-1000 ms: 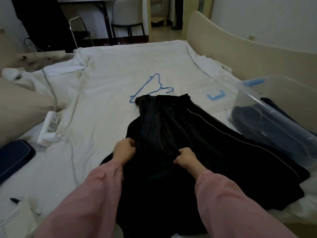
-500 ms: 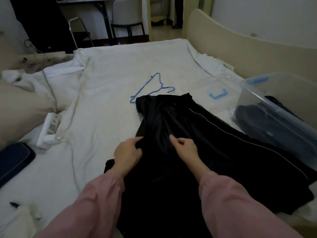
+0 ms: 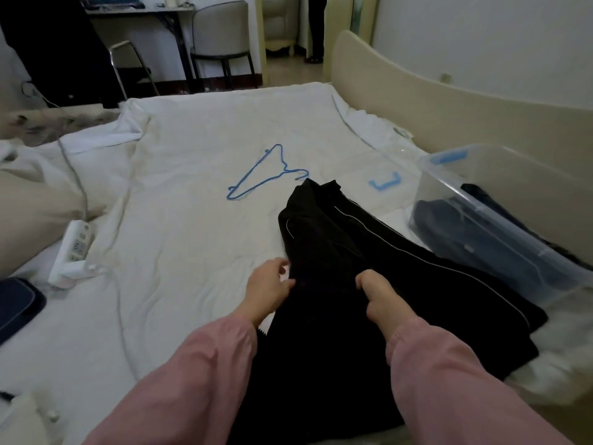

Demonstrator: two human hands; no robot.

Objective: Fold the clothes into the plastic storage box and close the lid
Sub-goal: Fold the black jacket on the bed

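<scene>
Lying spread out on the white bed sheet (image 3: pixel 192 245), just beside the clear plastic storage box with blue clips (image 3: pixel 465 175), is the black cloth garment with thin white stripes (image 3: pixel 401 268). The right hand (image 3: pixel 377 292) has its fingers curled tight into a bunch of the black cloth near the middle. The left hand (image 3: pixel 268 285) sits at the garment's left edge with bent fingers, and I cannot tell if it is pinching the cloth or only touching it. Dark blue folded clothes (image 3: pixel 475 232) are already in the box. The garment looks soft, floppy and light, and a bit shiny, so it may slide and lose its shape. I think it is best to hold it by the edges or seams with both hands, well apart, and lay each fold down flat, not pull from the middle
</scene>
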